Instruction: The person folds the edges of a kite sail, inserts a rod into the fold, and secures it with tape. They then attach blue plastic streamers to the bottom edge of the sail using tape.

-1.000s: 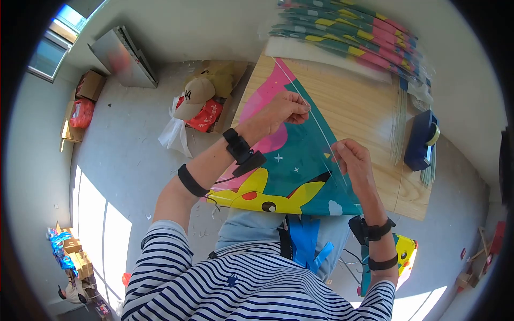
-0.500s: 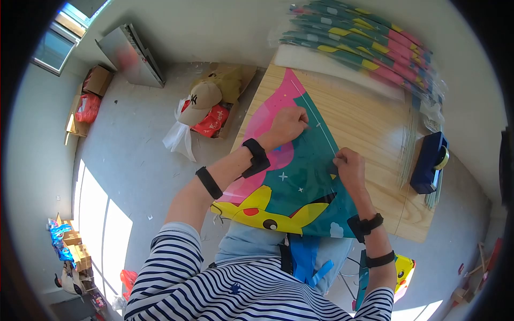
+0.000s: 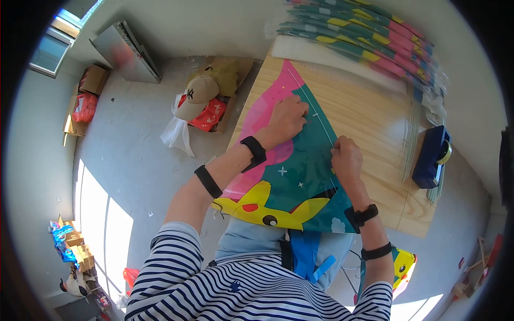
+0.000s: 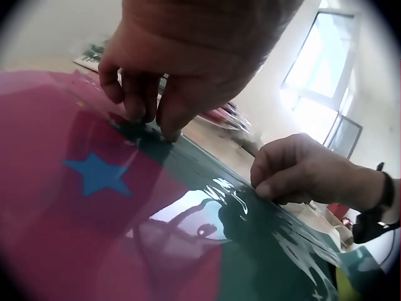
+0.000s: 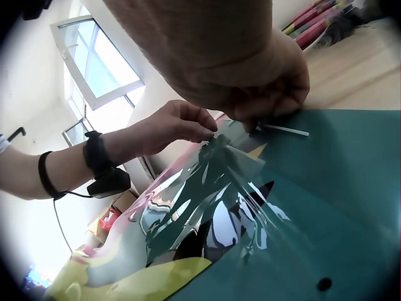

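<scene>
A glossy printed sheet (image 3: pixel 278 160), pink and teal with a yellow cartoon face, lies over the table's near part. A thin white rod (image 3: pixel 323 124) runs along its right slanted edge. My left hand (image 3: pixel 289 119) is on the sheet's upper part; in the left wrist view its thumb and fingers pinch the film by the edge. Lower on that edge my right hand (image 3: pixel 348 160) pinches the rod, fingers curled. In the right wrist view a short end of the rod (image 5: pixel 288 130) sticks out beside this hand (image 5: pixel 269 94). Its fingertips are partly hidden there.
Bagged, folded printed sheets (image 3: pixel 353 37) are stacked at the table's back. At right stand a blue tape dispenser (image 3: pixel 430 158) and a bundle of thin rods (image 3: pixel 409 144). A cap (image 3: pixel 198 96) and red bag (image 3: pixel 208 115) sit on cardboard left of the table.
My left hand has come off the rod and down onto the sheet. My right hand's fingers have closed at the edge, where the rod now lies more closely along it.
</scene>
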Tool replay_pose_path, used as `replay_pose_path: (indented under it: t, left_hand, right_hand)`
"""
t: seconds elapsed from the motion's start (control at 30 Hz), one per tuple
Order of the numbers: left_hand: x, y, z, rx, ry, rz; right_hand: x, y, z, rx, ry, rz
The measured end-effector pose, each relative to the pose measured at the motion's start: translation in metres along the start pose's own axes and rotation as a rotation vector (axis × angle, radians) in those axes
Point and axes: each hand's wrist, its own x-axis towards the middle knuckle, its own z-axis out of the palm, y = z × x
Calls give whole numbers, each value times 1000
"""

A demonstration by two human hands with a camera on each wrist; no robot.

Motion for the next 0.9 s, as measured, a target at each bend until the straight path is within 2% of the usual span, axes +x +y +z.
replay_pose_path:
  t: [0.07,0.23,0.57,0.9]
  left_hand:
    - [-4,2,-3,47,40,38]
    - [-14,9,-8,28,-76,-34]
    - [7,17,9,-18,-18,14]
    - [17,18,20,-18,-56,-102]
  right_hand:
    - [-1,0,1,-6,4,1]
    - [-10,4,-2,0,-18,-2]
    - [-10,4,-1,-36,-28,3]
    - [-4,2,-1,-38,-18,23]
